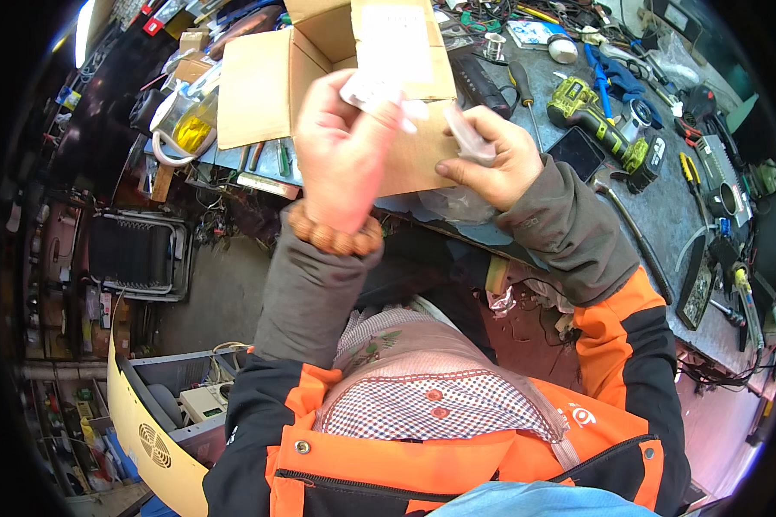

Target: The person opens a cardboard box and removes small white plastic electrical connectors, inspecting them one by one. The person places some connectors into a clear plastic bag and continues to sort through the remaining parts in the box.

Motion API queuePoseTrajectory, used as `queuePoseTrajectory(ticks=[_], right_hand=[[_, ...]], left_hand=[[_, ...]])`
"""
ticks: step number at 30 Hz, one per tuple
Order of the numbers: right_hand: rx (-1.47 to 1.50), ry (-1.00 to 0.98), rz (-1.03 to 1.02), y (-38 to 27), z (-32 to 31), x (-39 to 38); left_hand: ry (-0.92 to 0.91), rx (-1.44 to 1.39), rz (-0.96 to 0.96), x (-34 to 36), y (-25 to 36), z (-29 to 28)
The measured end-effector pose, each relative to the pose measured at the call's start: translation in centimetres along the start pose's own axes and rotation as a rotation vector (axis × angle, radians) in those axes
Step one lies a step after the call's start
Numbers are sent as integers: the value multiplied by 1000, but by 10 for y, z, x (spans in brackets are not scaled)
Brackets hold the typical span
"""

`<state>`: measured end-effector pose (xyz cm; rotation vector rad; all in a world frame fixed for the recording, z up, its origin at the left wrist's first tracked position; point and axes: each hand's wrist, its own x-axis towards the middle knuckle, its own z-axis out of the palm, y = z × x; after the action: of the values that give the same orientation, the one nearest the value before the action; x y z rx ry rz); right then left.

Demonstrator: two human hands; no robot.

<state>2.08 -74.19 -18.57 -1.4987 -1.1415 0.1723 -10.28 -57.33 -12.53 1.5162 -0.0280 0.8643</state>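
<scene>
An open cardboard box (254, 95) stands at the bench's front edge with its flaps folded out. Over it, my left hand (345, 155) is closed on a small white piece (366, 89), perhaps a card or packet, partly blurred. A little to the right, my right hand (507, 164) pinches a clear plastic bag (470, 142) between thumb and fingers. More clear plastic (457, 205) hangs below that hand, against the bench edge. The hands are apart, and the inside of the box is mostly hidden.
Right of the box lie a screwdriver (522, 84), a green-and-black power tool (582, 108), a dark phone (577, 154) and a long dark bar (638, 233). A clear container with yellow contents (194, 129) stands left. Below left are a folding chair (138, 254) and an opened equipment case (147, 422).
</scene>
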Motion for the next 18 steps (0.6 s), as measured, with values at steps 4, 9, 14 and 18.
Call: queuePoseTrajectory(ticks=[4,9,14,18], right_hand=[[195,-23,86,15,1,2],[43,10,27,12,1,3],[10,8,36,10,2,2],[-33,-1,22,8,1,1]], left_hand=[[90,-50,-59,28,11,-45],[71,-55,-97,32,7,-66],[58,-135,-201,29,1,-65],[56,-214,-291,35,-2,-72]])
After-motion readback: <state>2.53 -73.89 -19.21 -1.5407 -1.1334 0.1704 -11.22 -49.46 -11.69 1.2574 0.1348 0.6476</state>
